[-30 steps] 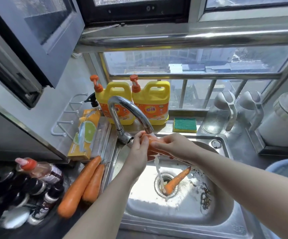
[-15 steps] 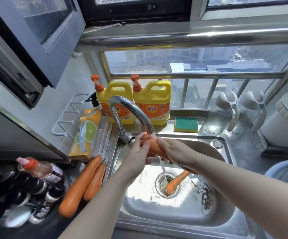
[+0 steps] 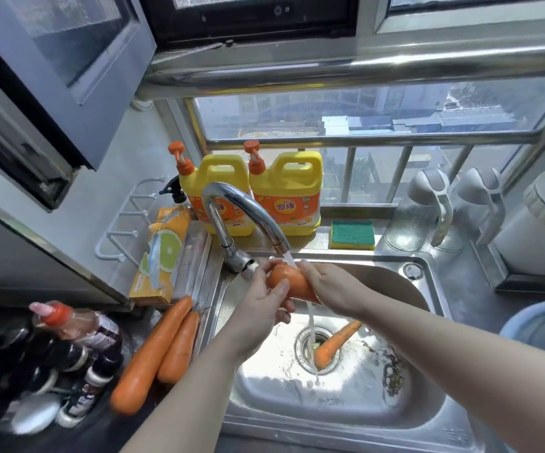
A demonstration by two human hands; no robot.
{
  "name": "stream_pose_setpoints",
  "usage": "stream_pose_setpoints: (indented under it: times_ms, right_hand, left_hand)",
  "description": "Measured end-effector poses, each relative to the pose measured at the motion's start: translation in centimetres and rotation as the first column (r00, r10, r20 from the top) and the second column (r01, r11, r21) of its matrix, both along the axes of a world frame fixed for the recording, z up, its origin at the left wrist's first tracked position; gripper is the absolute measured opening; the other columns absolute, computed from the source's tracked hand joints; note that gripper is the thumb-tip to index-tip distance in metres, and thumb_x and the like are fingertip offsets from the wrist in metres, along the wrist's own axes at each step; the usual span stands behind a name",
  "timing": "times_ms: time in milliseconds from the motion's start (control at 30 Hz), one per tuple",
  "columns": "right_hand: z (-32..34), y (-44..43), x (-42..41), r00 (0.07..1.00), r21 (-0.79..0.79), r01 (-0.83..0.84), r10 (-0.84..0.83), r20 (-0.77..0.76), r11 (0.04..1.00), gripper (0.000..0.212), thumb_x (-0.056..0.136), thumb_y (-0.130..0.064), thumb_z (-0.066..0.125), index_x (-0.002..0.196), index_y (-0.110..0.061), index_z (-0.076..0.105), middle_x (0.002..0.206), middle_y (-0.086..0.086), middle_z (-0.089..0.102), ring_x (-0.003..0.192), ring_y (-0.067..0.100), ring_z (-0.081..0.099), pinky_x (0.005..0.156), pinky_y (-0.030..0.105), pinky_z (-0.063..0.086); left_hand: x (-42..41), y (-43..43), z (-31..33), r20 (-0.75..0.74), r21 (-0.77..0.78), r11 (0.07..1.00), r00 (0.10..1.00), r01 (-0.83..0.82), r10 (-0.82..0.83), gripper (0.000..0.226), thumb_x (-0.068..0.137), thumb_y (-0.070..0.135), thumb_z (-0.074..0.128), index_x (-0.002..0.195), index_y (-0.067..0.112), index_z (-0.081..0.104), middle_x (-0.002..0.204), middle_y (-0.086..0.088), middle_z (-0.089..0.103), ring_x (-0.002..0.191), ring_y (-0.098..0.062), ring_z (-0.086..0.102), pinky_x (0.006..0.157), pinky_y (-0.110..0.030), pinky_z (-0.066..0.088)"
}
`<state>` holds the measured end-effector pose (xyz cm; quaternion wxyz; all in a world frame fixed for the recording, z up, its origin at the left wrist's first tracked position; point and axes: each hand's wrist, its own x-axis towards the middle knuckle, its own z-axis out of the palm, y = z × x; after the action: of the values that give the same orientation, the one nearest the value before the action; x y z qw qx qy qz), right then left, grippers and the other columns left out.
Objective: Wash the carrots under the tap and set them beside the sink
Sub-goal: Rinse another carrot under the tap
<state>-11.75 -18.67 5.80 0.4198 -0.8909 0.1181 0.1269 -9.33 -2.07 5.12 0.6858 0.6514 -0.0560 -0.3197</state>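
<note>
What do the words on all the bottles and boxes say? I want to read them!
"奇强": label on the right yellow detergent bottle.
Left yellow detergent bottle: label partly hidden behind the tap, unreadable.
Orange box: print blurred.
Dark bottles: labels too small to read.

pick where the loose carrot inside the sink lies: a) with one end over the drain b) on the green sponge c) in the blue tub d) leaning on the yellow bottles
a: the loose carrot lies in the sink with its thick end over the drain, while the left hand and right hand grip the held carrot under the tap.
</note>
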Motion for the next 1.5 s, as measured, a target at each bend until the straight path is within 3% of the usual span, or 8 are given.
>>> stream_pose_setpoints:
  times_ms: [200, 500, 667, 800, 967, 1067, 1267, 1500]
  right_hand:
    - [0.6, 0.1, -1.6, 0.99, 0.012, -0.142, 0.142, 0.001, 0.99, 0.036, 0.106, -0.044, 0.039, 0.123, -0.016, 0.054, 0.108, 0.001, 0.064, 0.097, 0.021, 0.059, 0.086, 0.037, 0.046]
    - [0.6, -1.0, -2.9, 0.951, -0.384, -0.209, 0.279, 0.136, 0.9, 0.046, 0.1, -0.044, 0.054, 0.141, -0.03, 0.04, 0.133, -0.006, 0.055, 0.114, 0.023, 0.058, 0.09, 0.04, 0.049]
    - [0.0, -1.5, -2.8, 0.947, -0.418, -0.196, 0.283, 0.154, 0.887, 0.049, 0.095, -0.044, 0.062, 0.138, -0.029, 0.044, 0.129, -0.006, 0.055, 0.114, 0.022, 0.057, 0.09, 0.041, 0.048]
    - [-0.4, -1.8, -2.3, 0.969, -0.269, -0.184, 0.221, 0.111, 0.945, 0.032, 0.094, -0.047, 0.063, 0.114, -0.023, 0.054, 0.109, -0.003, 0.064, 0.095, 0.018, 0.06, 0.08, 0.035, 0.048]
    - [0.7, -3.3, -1.1, 0.961, 0.158, -0.21, 0.233, -0.147, 0.965, 0.029, 0.091, -0.041, 0.071, 0.103, -0.015, 0.064, 0.082, -0.004, 0.071, 0.069, 0.011, 0.067, 0.069, 0.027, 0.054]
    - [1.1, -3.6, -1.2, 0.926, 0.114, -0.273, 0.293, -0.239, 0.955, 0.026, 0.092, -0.038, 0.071, 0.101, -0.015, 0.063, 0.081, -0.002, 0.068, 0.068, 0.014, 0.065, 0.063, 0.024, 0.051]
    - [0.8, -0.8, -2.8, 0.933, -0.574, -0.287, 0.36, 0.015, 0.766, 0.033, 0.097, -0.053, 0.055, 0.1, -0.025, 0.037, 0.104, -0.002, 0.068, 0.091, 0.024, 0.061, 0.082, 0.036, 0.039]
    - [0.6, -1.5, -1.2, 0.975, -0.232, -0.222, 0.215, -0.057, 0.947, 0.045, 0.098, -0.059, 0.048, 0.1, -0.014, 0.053, 0.091, 0.002, 0.063, 0.08, 0.021, 0.059, 0.07, 0.035, 0.045]
  left_hand:
    - [0.2, -1.5, 0.0, -0.073, -0.086, 0.972, 0.975, -0.218, 0.212, 0.021, 0.107, 0.015, 0.043, 0.122, 0.026, 0.054, 0.114, -0.019, 0.052, 0.061, -0.015, 0.052, 0.054, -0.025, 0.05]
    - [0.5, -3.7, 0.5, -0.243, 0.125, 0.91, 0.877, -0.395, 0.414, 0.021, 0.104, 0.036, 0.049, 0.099, 0.016, 0.056, 0.061, -0.001, 0.04, 0.043, -0.01, 0.033, 0.04, -0.021, 0.027]
    - [0.0, -4.0, 0.7, -0.269, 0.116, 0.928, 0.888, -0.354, 0.373, 0.023, 0.106, 0.04, 0.045, 0.101, 0.021, 0.057, 0.069, -0.008, 0.047, 0.049, -0.018, 0.045, 0.047, -0.027, 0.04]
    - [0.0, -2.6, -0.4, 0.206, 0.321, 0.939, 0.977, -0.126, 0.06, 0.025, 0.087, 0.064, 0.051, 0.112, 0.067, 0.051, 0.115, -0.004, 0.066, 0.104, -0.037, 0.063, 0.093, -0.05, 0.052]
    - [0.4, -1.7, -0.4, 0.108, 0.15, 0.986, 0.992, -0.075, 0.059, 0.037, 0.103, 0.03, 0.055, 0.138, 0.036, 0.044, 0.123, -0.004, 0.059, 0.105, -0.027, 0.063, 0.094, -0.04, 0.05]
    - [0.2, -2.0, -0.5, 0.134, 0.149, 0.976, 0.981, -0.157, 0.137, 0.021, 0.106, 0.032, 0.048, 0.126, 0.036, 0.052, 0.099, -0.002, 0.058, 0.077, -0.015, 0.055, 0.071, -0.029, 0.047]
    - [1.3, -3.5, -0.4, -0.122, 0.216, 0.882, 0.884, -0.42, 0.451, 0.028, 0.104, 0.04, 0.046, 0.117, 0.019, 0.06, 0.077, -0.003, 0.048, 0.06, -0.015, 0.042, 0.053, -0.026, 0.034]
    - [1.4, -3.5, 0.0, -0.089, -0.01, 0.946, 0.943, -0.323, 0.321, 0.032, 0.108, 0.036, 0.042, 0.119, 0.013, 0.06, 0.066, 0.005, 0.049, 0.056, -0.01, 0.034, 0.054, -0.025, 0.03]
